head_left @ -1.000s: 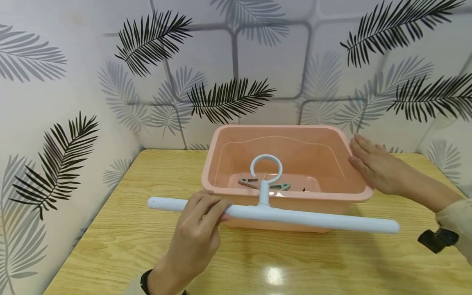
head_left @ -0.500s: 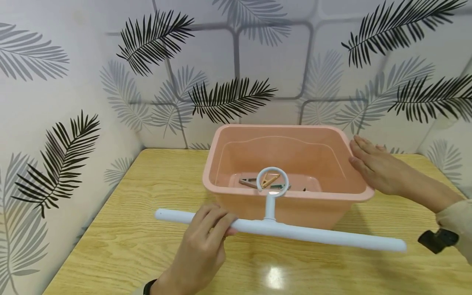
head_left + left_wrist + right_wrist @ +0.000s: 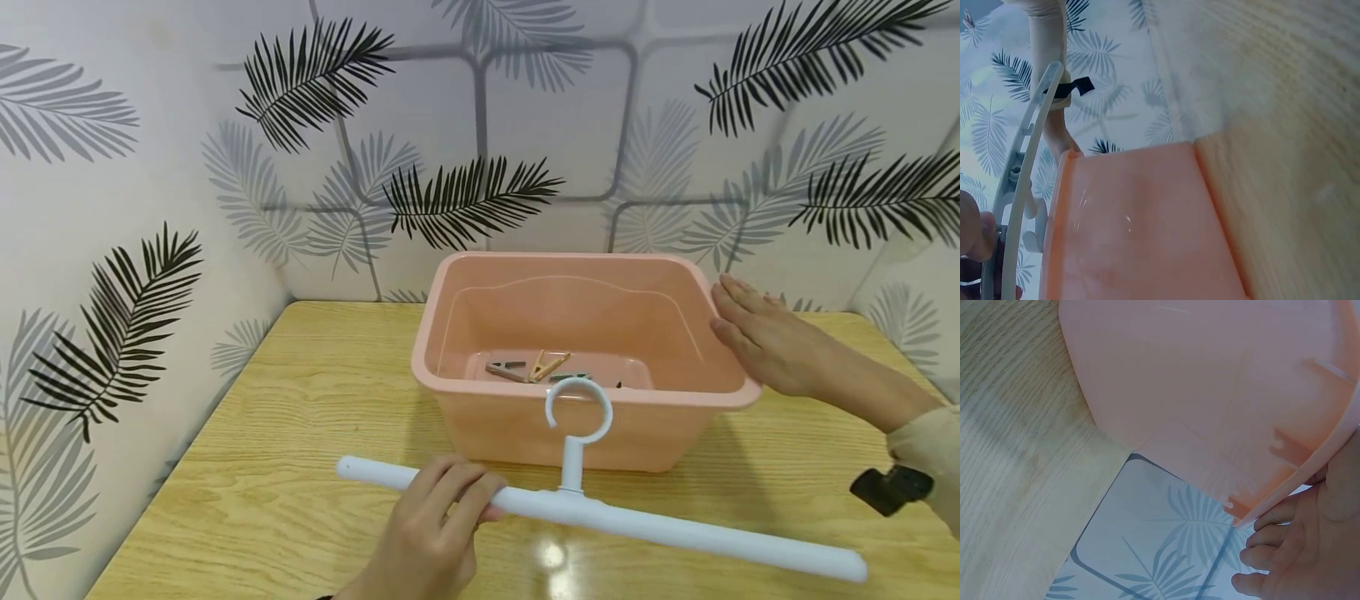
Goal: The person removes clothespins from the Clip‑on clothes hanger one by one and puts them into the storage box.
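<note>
My left hand (image 3: 435,533) grips a pale blue-white clothes hanger (image 3: 667,533) left of its middle, fingers over the bar. The bar slants down to the right in front of a pink plastic tub (image 3: 495,429), and its round open hook (image 3: 611,412) points up, overlapping the tub's front wall. The left wrist view shows the hanger's ribbed underside (image 3: 1029,137) beside the tub wall (image 3: 1129,237). My right hand (image 3: 772,342) rests on the tub's right rim with fingers extended. In the right wrist view that hand (image 3: 1310,544) lies against the rim (image 3: 1300,487).
Inside the tub lie several clothes pegs, among them a brown-grey peg (image 3: 506,372), an orange one (image 3: 551,365) and a green one (image 3: 564,377). The wooden table (image 3: 315,375) meets a leaf-patterned wall (image 3: 330,225) behind the tub.
My left hand has moved the hanger down and to the right, toward me, so its hook no longer overlaps the tub's inside. The right hand and tub have stayed put.
</note>
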`<control>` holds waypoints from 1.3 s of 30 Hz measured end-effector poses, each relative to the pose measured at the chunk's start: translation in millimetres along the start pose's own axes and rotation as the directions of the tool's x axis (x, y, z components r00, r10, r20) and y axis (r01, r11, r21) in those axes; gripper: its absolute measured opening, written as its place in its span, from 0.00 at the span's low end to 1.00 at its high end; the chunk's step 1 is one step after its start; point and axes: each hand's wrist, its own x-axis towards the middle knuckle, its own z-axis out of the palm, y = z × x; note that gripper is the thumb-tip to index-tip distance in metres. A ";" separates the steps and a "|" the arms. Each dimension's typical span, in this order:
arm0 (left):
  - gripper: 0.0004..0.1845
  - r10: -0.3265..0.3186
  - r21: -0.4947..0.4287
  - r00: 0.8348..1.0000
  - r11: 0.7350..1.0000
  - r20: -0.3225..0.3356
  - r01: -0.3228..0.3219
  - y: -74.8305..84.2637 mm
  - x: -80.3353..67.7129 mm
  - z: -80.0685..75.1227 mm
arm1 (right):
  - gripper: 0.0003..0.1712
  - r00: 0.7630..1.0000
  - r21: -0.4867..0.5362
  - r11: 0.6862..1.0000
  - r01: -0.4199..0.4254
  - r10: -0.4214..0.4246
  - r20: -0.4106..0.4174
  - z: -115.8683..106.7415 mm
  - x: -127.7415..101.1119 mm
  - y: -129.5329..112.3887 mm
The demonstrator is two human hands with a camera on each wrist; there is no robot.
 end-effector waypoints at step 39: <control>0.05 -0.167 -0.197 0.852 0.934 0.497 0.298 15.9 -61.3 21.4 | 0.31 0.999 0.022 1.000 0.009 -0.008 -0.037 2.6 -1.4 -1.8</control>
